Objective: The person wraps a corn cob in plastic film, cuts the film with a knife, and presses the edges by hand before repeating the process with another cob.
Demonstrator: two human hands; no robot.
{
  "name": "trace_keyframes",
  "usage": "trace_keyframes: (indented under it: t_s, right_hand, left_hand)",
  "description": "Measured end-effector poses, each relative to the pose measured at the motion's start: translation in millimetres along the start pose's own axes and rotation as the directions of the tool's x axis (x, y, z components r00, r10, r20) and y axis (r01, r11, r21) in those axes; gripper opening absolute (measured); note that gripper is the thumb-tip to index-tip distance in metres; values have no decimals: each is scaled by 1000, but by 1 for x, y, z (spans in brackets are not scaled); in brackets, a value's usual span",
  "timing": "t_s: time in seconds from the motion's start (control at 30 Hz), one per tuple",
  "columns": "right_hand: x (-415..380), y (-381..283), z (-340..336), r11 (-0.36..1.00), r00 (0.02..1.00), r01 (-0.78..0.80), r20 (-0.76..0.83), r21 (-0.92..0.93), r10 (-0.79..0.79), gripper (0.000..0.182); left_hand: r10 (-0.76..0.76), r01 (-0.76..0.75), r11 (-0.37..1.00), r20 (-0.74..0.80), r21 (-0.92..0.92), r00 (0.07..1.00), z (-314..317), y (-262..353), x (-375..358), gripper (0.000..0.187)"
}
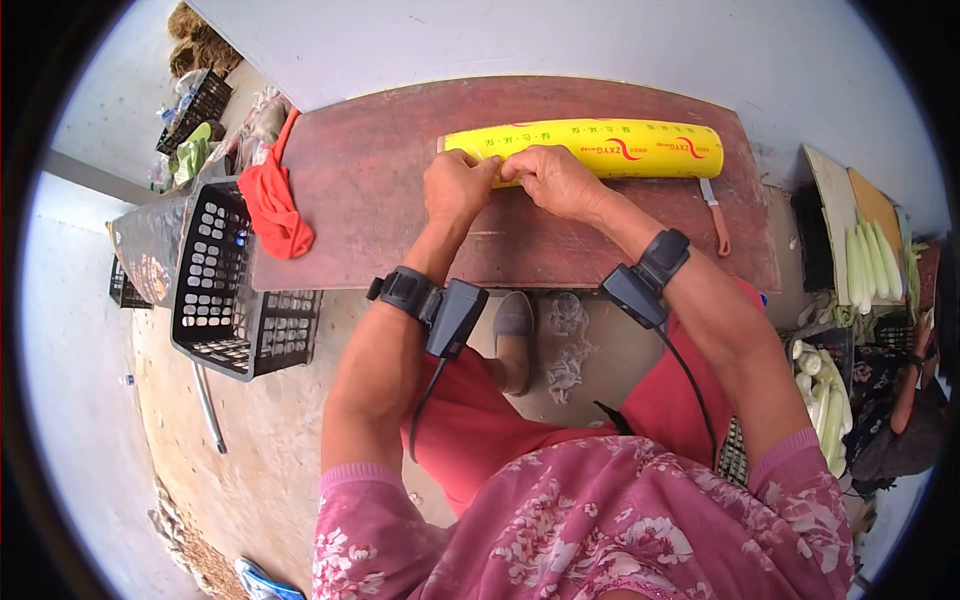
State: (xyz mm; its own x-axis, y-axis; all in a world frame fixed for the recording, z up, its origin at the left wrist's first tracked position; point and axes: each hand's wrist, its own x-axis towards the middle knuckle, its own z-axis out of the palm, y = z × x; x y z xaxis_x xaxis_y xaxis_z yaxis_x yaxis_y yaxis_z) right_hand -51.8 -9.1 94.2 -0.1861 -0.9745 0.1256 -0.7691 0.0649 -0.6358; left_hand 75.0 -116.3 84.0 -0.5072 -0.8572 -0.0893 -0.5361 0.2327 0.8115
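A thick yellow roll of cling film [640, 148], printed with red and green marks, lies lengthwise on the dark red table [370, 220]. My left hand [460, 187] is closed at the roll's near side, close to its left end. Beside it, my right hand [556, 182] is also closed, its fingertips pinching at the film's near edge. The two hands almost meet there. Whatever thin film lies between the fingertips is too small to make out. A knife [716, 217] with a pinkish handle rests by the roll's right end, its blade partly under the roll.
A red cloth [272, 205] hangs over the table's left end, beside a black plastic crate [210, 270]. To the right, pale green long vegetables [872, 262] lie on a board, with more in a crate [825, 395] below. Another person's arm [912, 375] shows at far right.
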Motion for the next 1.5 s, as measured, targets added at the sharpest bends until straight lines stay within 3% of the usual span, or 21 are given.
trace_keyframes:
  t_s: [0.1, 0.2, 0.4, 0.6, 0.7, 0.8, 1.0, 1.2, 1.3, 1.4, 1.5]
  right_hand:
    - [0, 1, 0, 1000, 1000, 24, -15, -3, -24, 20]
    - [2, 2, 1, 1000, 1000, 4, 5, -13, -4, 21]
    - [1, 0, -1, 998, 999, -33, 13, -58, 34, 25]
    - [1, 4, 4, 996, 998, 5, 64, -84, 0, 26]
    - [-1, 2, 2, 994, 997, 30, 76, -101, -22, 27]
    - [-1, 1, 1, 995, 996, 39, 79, -93, -31, 26]
    - [-1, 3, 0, 998, 996, 47, 72, -36, -45, 25]
    - [-3, 0, -1, 998, 995, 46, 85, -51, -42, 23]
    - [-4, 3, 2, 995, 995, 69, 84, -74, -63, 23]
    - [-5, 3, 3, 995, 994, 71, 91, -74, -65, 26]
    - [-6, -1, 2, 995, 992, 63, 114, -78, -54, 31]
  left_hand:
    - [42, -38, 997, -62, 68, 997, 6, -9, 7, 25]
    - [-32, 33, 999, -46, 42, 998, 8, -11, 9, 26]
    - [-24, 19, 996, -53, -90, 998, 10, -14, 6, 26]
    - [-75, 75, 997, -36, 6, 997, 4, -10, 1, 25]
    - [-30, 39, 995, -101, 92, 994, 8, -9, 2, 26]
    - [-90, 95, 993, -79, 64, 993, 6, -3, 5, 30]
    - [-28, 33, 972, -25, 231, 999, 1, -2, 10, 36]
    - [-45, 35, 996, 127, 85, 991, -10, -5, 13, 25]
    - [-96, 73, 984, 141, 162, 985, -14, 4, 9, 21]
    - [93, -91, 892, 17, 442, 996, -8, 10, 5, 23]
    - [151, -82, 819, -76, 567, 986, -6, 26, -6, 28]
